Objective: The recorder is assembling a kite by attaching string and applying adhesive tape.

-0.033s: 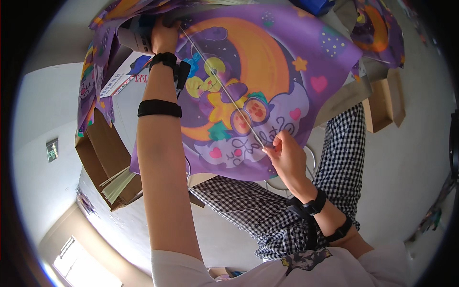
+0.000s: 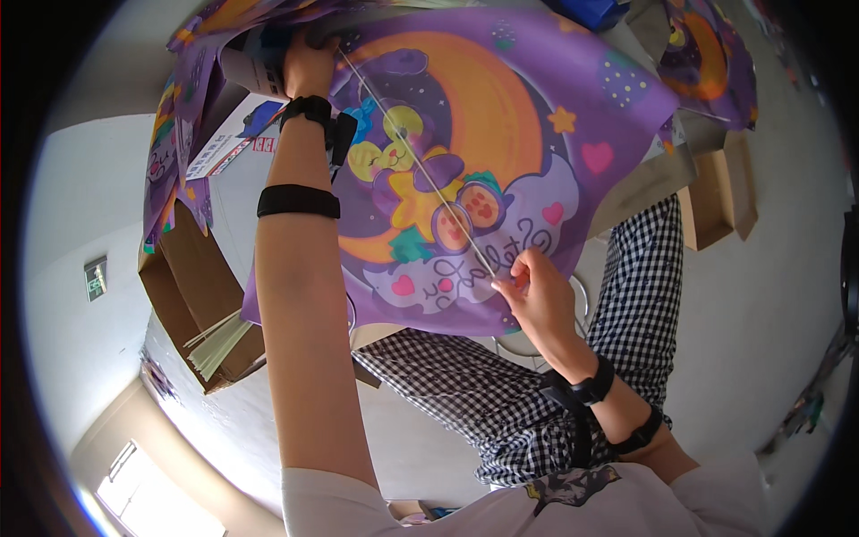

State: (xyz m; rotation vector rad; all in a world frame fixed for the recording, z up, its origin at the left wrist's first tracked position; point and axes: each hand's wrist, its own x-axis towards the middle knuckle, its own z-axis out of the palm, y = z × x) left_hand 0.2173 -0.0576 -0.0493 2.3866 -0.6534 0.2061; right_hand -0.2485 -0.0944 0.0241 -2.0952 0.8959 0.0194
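A thin white stick (image 2: 416, 161) runs slantwise across a purple sheet (image 2: 617, 107) printed with an orange moon and a cartoon bear. Near the sheet's lower edge, my right hand (image 2: 546, 304) pinches the stick's lower end between thumb and fingertips. At the far left, my left hand (image 2: 309, 70) is closed by the stick's upper end, over the sheet's upper edge. Its fingers are partly hidden, so the exact hold there is unclear. The lettering on the sheet appears mirrored.
An open brown carton (image 2: 201, 295) at left holds several pale sticks (image 2: 219, 347). Another open carton (image 2: 716, 192) stands at right, below a hanging printed sheet (image 2: 707, 63). More printed sheets (image 2: 179, 116) drape at upper left beside a white box (image 2: 228, 134). My checked trousers (image 2: 626, 277) are below.
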